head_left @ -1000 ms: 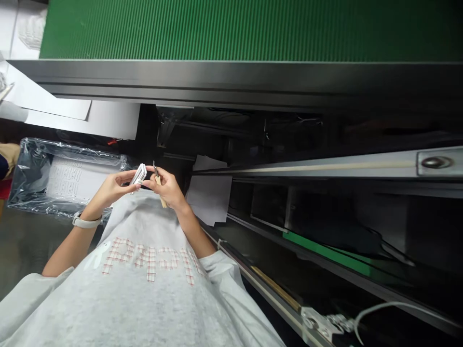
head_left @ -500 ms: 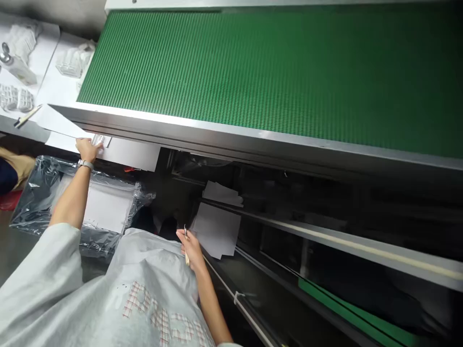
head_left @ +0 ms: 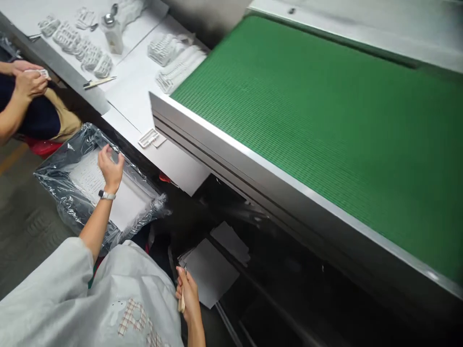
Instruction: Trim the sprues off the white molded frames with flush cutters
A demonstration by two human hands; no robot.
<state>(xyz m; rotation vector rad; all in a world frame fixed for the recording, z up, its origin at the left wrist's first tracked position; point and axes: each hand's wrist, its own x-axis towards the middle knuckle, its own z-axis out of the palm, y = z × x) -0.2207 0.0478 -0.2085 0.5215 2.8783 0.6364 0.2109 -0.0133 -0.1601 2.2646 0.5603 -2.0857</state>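
Near a green belt (head_left: 307, 130), left fingers (head_left: 103, 156) gape over a box (head_left: 70, 197), right fingers (head_left: 178, 289) clasp a tan-handled tool (head_left: 181, 304).

Cream-handled tool (head_left: 181, 300): slim, held in the right hand (head_left: 188, 290), tip poking past the fingers.
Small white parts (head_left: 89, 179): in rows, below the left hand (head_left: 111, 169).
White frame (head_left: 148, 138): slotted, lying beyond the left hand.

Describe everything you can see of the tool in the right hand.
The tool is slim, with a pale, wooden-looking handle and a thin, dark tip. The right hand grips it beside the grey shirt, tip pointing away from the person. The hand hides part of it; the tip's shape is too small to tell.
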